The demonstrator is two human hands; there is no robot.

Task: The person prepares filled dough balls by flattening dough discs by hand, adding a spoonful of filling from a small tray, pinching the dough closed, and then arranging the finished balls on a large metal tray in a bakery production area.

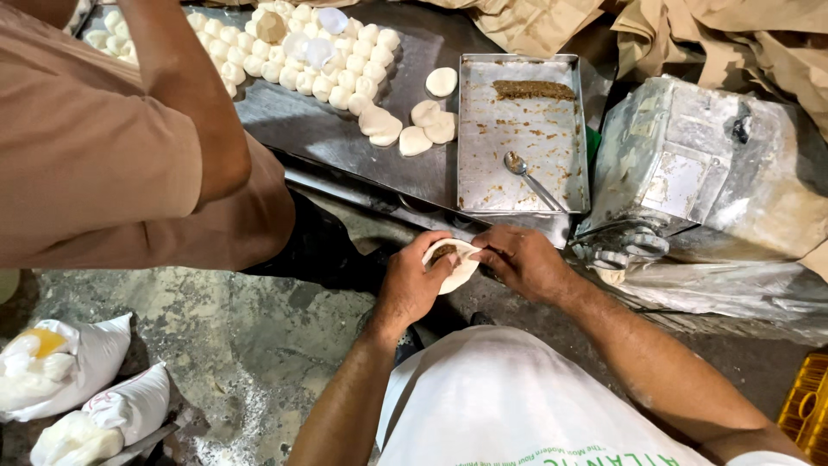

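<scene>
Head view, looking down. I see my left hand (412,280) cupped under a flat round piece of pale dough (454,266), fingers curled up around its near edge so the disc rests in the palm. A small dab of brown filling (444,252) sits on the dough's upper face. My right hand (522,259) is closed on the far rim of the same dough, thumb and fingertips pinched together at the edge; both hands touch the piece and each other, held in the air just in front of the table edge, above the floor. Behind the hands, on the dark steel table (319,129), lies a shallow rectangular metal tray (483,164) with a strip of brown filling along its far side, crumbs across the bottom, and a metal spoon (530,179) lying at an angle, bowl toward the middle. Left of the tray, four flattened pale dough rounds (423,116) lie close together on the table, and further back a dense cluster of small white dough balls (302,60) covers the surface. A second person in a tan shirt (95,147) stands at the left, one arm reaching over the dough balls. To the right sits a dusty grey metal machine housing (681,164). On the stained concrete floor (233,345) at lower left rest white sacks (86,380), partly open.
</scene>
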